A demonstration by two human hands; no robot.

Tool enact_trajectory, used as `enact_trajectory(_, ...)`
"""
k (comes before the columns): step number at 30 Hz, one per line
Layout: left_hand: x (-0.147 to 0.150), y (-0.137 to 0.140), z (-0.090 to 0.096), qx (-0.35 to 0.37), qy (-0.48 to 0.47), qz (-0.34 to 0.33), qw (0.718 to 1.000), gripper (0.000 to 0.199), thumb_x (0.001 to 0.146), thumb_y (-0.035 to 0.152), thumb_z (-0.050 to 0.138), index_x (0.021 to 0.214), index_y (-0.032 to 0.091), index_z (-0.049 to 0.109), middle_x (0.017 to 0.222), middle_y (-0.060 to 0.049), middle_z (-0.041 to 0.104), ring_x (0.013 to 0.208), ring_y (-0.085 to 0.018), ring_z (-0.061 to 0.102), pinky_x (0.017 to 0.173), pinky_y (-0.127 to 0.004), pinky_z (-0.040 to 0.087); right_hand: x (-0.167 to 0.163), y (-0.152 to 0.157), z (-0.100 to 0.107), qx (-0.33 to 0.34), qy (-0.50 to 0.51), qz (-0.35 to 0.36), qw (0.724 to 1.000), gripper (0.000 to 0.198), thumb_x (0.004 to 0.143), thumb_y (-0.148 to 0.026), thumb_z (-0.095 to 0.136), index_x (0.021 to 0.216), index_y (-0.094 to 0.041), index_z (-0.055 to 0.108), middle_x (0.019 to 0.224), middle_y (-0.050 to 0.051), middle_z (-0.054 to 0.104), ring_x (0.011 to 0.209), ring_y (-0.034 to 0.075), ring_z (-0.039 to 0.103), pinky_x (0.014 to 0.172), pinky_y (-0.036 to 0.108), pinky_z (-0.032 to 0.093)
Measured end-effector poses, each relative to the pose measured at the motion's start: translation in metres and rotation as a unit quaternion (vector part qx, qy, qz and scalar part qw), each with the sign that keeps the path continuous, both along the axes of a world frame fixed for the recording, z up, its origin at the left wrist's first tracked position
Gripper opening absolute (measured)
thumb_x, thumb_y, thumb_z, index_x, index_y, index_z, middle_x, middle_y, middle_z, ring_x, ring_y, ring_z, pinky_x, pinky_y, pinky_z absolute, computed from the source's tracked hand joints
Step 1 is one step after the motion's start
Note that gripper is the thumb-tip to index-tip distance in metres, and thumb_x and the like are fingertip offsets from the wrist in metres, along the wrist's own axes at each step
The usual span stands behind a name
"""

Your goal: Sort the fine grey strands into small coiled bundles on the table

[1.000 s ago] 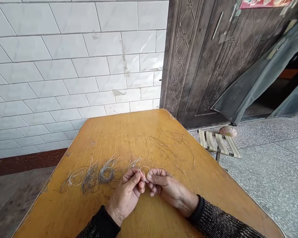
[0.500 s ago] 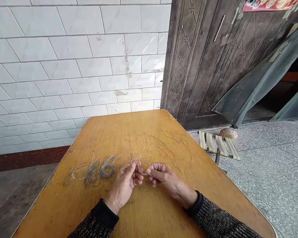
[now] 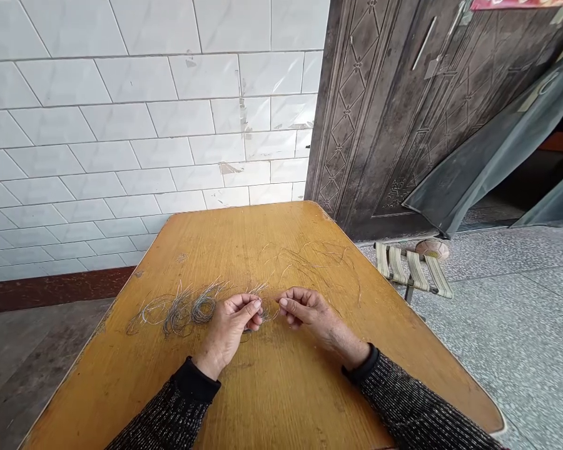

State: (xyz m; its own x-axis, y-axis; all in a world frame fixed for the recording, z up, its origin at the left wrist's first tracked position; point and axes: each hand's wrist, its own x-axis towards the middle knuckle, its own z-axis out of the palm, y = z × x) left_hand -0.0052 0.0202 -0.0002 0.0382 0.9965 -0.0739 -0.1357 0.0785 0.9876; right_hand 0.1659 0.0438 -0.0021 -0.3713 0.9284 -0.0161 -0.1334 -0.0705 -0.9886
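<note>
A thin, looped wire runs between my two hands above the table. My left hand pinches it between thumb and forefinger. My right hand is closed in a pinch on the loop's other side. Just left of my left hand lie coiled bundles of thin grey wire, their loose ends fanning out toward the wall. A further bundle is partly hidden behind my left hand. Loose thin brown wires are strewn beyond my right hand.
The wooden table stretches to a white tiled wall. At its right is a folding stool with striped straps, and behind that a dark carved door and a grey-green curtain.
The rounded loop seen between my hands has dropped lower and flattened. My left hand has turned more palm-down, and both hands sit slightly higher in the view, which has also shifted.
</note>
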Motion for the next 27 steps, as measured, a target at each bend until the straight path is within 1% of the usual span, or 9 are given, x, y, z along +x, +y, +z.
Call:
enact_trajectory(4,0.001,-0.002,0.005,0.000,0.021,-0.010,1.000,0.022,0.070,0.033,0.066,0.077,0.012,0.064,0.067,-0.002,0.060,0.055,-0.009,0.053,0.052,-0.022,0.042,-0.002,0.001,0.000,-0.019,-0.002,-0.014,1.000,0.035,0.060,-0.048,0.069,0.063,-0.015,0.055,0.056,-0.003,0.055,0.044,0.005,0.044,0.041,0.018,0.035)
enact_trajectory(6,-0.003,-0.001,0.009,0.018,0.013,0.005,1.000,0.025,0.073,0.036,0.062,0.080,0.012,0.064,0.070,-0.003,0.060,0.056,-0.009,0.053,0.053,-0.023,0.043,-0.003,0.002,-0.001,-0.030,0.002,-0.027,0.999,0.034,0.061,-0.047,0.068,0.062,-0.015,0.055,0.055,-0.004,0.054,0.043,0.005,0.043,0.041,0.018,0.035)
enact_trajectory(8,-0.011,0.004,0.013,0.048,-0.013,0.052,0.997,0.028,0.075,0.038,0.059,0.082,0.012,0.064,0.073,-0.003,0.061,0.057,-0.010,0.054,0.053,-0.022,0.043,-0.004,0.004,-0.002,-0.037,0.006,-0.042,0.998,0.034,0.061,-0.046,0.068,0.061,-0.015,0.054,0.055,-0.004,0.054,0.043,0.004,0.043,0.041,0.018,0.035)
enact_trajectory(11,-0.025,0.013,0.015,0.089,-0.044,0.124,0.987,0.026,0.074,0.038,0.060,0.079,0.012,0.063,0.071,-0.002,0.060,0.055,-0.009,0.053,0.050,-0.020,0.041,-0.009,0.007,-0.006,-0.047,0.004,-0.055,0.997,0.034,0.060,-0.045,0.067,0.057,-0.015,0.053,0.054,-0.003,0.054,0.042,0.004,0.042,0.039,0.018,0.034)
enact_trajectory(14,-0.033,0.019,0.013,0.094,-0.038,0.157,0.982,0.025,0.072,0.038,0.061,0.077,0.013,0.063,0.068,0.000,0.059,0.052,-0.008,0.051,0.048,-0.019,0.039,-0.017,0.010,-0.010,-0.050,-0.027,-0.058,0.997,0.030,0.062,-0.043,0.064,0.056,-0.016,0.053,0.053,-0.003,0.054,0.040,0.004,0.041,0.037,0.017,0.032)
enact_trajectory(19,-0.031,0.019,0.011,0.086,0.001,0.160,0.983,0.027,0.072,0.039,0.060,0.076,0.013,0.063,0.068,-0.001,0.060,0.051,-0.008,0.050,0.046,-0.020,0.038,-0.030,0.014,-0.017,-0.043,-0.078,-0.059,0.994,0.023,0.063,-0.036,0.062,0.054,-0.016,0.052,0.049,-0.004,0.052,0.037,0.004,0.040,0.034,0.016,0.030)
enact_trajectory(22,-0.029,0.017,0.012,0.086,0.016,0.156,0.984,0.028,0.072,0.040,0.059,0.076,0.013,0.063,0.068,-0.002,0.060,0.051,-0.009,0.050,0.046,-0.020,0.038,-0.033,0.014,-0.020,-0.035,-0.094,-0.064,0.993,0.020,0.063,-0.034,0.061,0.056,-0.017,0.053,0.050,-0.004,0.053,0.038,0.004,0.040,0.034,0.016,0.031)
enact_trajectory(25,-0.028,0.015,0.013,0.086,0.039,0.146,0.985,0.028,0.072,0.041,0.059,0.075,0.013,0.063,0.067,-0.002,0.059,0.052,-0.010,0.051,0.047,-0.021,0.039,-0.030,0.016,-0.020,-0.017,-0.108,-0.077,0.991,0.018,0.063,-0.034,0.060,0.061,-0.017,0.056,0.051,-0.003,0.055,0.038,0.005,0.041,0.034,0.017,0.032)
enact_trajectory(27,-0.027,0.014,0.013,0.086,0.055,0.142,0.985,0.028,0.072,0.041,0.058,0.074,0.014,0.063,0.067,-0.002,0.060,0.053,-0.011,0.051,0.048,-0.021,0.040,-0.022,0.021,-0.017,0.006,-0.116,-0.094,0.989,0.019,0.063,-0.035,0.059,0.062,-0.017,0.057,0.051,-0.003,0.055,0.037,0.005,0.040,0.034,0.018,0.032)
